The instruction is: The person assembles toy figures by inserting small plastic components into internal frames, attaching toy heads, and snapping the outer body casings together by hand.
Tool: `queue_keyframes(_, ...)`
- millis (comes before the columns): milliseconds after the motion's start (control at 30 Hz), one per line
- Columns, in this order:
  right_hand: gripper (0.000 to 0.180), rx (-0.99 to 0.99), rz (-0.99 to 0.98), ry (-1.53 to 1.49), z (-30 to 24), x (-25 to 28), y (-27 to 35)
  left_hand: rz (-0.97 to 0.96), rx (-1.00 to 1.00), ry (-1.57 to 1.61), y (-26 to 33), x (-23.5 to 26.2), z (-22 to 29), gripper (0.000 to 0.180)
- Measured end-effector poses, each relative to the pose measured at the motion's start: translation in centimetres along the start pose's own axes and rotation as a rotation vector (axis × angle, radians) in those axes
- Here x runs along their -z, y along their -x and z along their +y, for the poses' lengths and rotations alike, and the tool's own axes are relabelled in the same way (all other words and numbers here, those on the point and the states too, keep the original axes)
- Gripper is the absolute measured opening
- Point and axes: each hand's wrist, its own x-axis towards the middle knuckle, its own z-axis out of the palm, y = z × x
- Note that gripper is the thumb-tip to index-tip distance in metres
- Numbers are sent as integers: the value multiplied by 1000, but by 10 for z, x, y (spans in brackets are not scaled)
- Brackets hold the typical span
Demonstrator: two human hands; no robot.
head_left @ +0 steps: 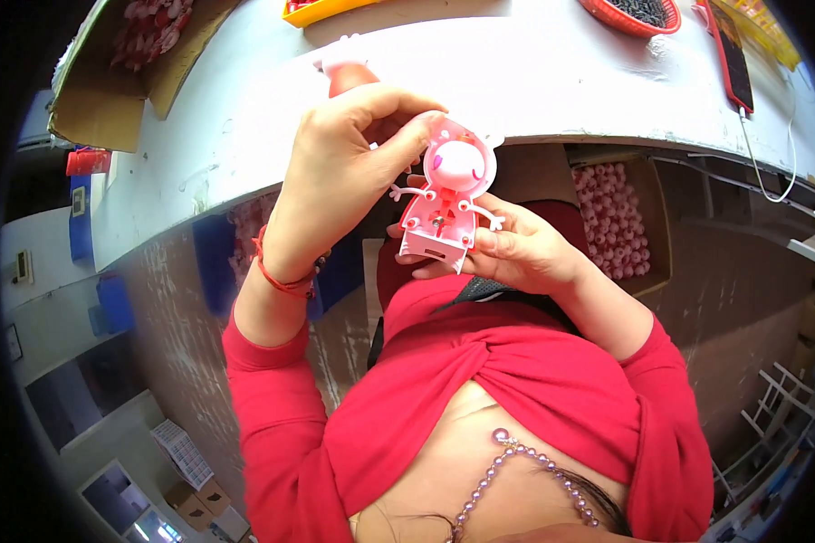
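The pink toy figure stood upright between both hands, just below the worktop edge; right hand cradled its base, left hand pinched its head from above.

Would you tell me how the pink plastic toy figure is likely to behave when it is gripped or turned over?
The pink toy figure looks like rigid moulded plastic, so probably stiff and light. Its thin white arms stick out sideways and may snap if squeezed. The glossy surface could be slippery; the left hand pinches its head and the right hand cradles its base.
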Motion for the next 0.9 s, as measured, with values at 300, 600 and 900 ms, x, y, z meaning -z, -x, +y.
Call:
queue_keyframes(300,75,218,63,134,-17,-1,0,521,-76,-455,-6,7,-15,31)
queue_keyframes(600,61,322,33,213,-39,9,-2,518,11,-655,7,-20,-35,39)
queue_keyframes(900,49,411,35,222,-49,-9,-39,519,8,769,16,3,-23,45)
